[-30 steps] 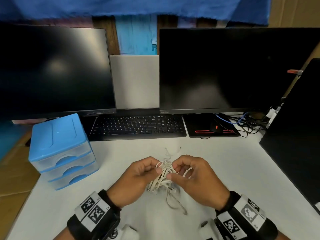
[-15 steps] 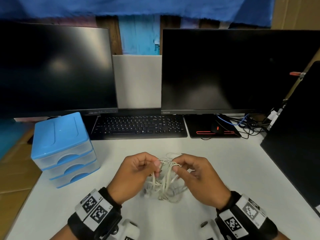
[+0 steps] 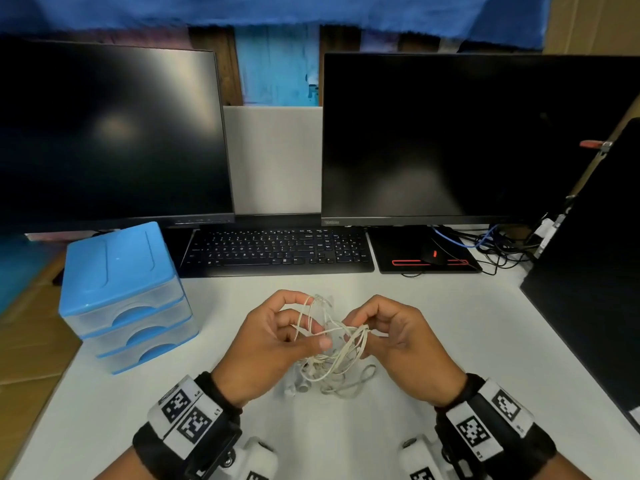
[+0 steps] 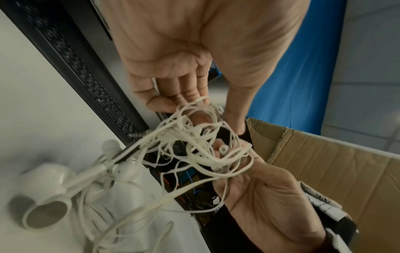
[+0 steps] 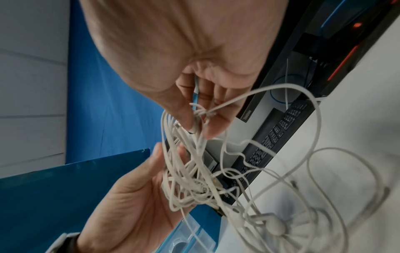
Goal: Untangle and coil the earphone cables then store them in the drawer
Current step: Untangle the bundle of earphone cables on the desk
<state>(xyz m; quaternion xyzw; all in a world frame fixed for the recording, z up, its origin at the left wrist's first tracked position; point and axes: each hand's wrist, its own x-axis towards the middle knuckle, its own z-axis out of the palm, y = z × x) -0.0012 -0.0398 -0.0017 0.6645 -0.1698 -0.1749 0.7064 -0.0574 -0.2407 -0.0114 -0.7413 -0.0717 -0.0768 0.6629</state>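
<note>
Fingers of the left hand are curled, thumb and forefinger pinching strands at the upper left of the earphone cables. Fingers of the right hand are likewise curled and pinch a gathered group of strands at the right side of the bundle. In the right wrist view the right fingertips close on a small knot where several strands cross.

Between the two hands the white cables form a loose, crossed mass held just above the white desk. Lower loops and the earbuds hang down to the desk surface or rest on it, near the left wrist. In the left wrist view a plug projects from the tangle and one earbud sits among the strands against the right palm.

Progress, as judged from these views: the untangling is under way but not complete, since strands cross and knot in many places. No neat coil exists yet. How many earphone sets make up the mass cannot be told.

The blue drawer unit stands on the desk to the left, well apart from the hands, with all three drawers shut. Remaining work therefore appears to be freeing the knots, coiling, opening a drawer and placing the cables inside.
</note>
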